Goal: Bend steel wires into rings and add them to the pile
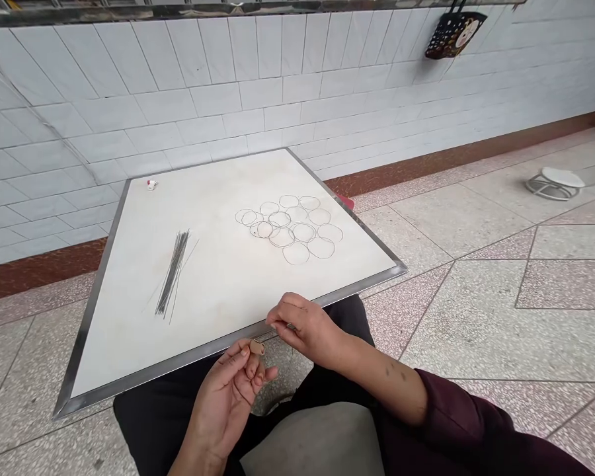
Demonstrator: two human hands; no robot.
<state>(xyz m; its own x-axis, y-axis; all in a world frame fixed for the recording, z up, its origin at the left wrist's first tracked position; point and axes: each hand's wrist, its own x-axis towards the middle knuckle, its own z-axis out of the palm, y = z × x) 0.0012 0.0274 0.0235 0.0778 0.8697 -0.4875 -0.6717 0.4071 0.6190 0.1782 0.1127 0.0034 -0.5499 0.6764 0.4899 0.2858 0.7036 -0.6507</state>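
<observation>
My left hand (233, 387) is above my lap at the table's near edge, its thumb pressed to the index finger. At that fingertip sits a small tan piece (256, 346), like a band or tape; I cannot tell whether it is held or wrapped on. To its right, my right hand (305, 327) is closed in a pinch, with a thin dark wire (292, 354) hanging below it. On the white table (218, 277), a bundle of straight thin wires (172, 274) lies left of the middle. Several thin wire rings (296, 253) lie overlapping on the right.
A small white and red object (151, 185) sits at the far left corner. The table's metal rim (347, 286) runs close to both hands. Behind it stands a white tiled wall (218, 99) with a black patterned bag (453, 33). A low round stool (555, 182) stands at right.
</observation>
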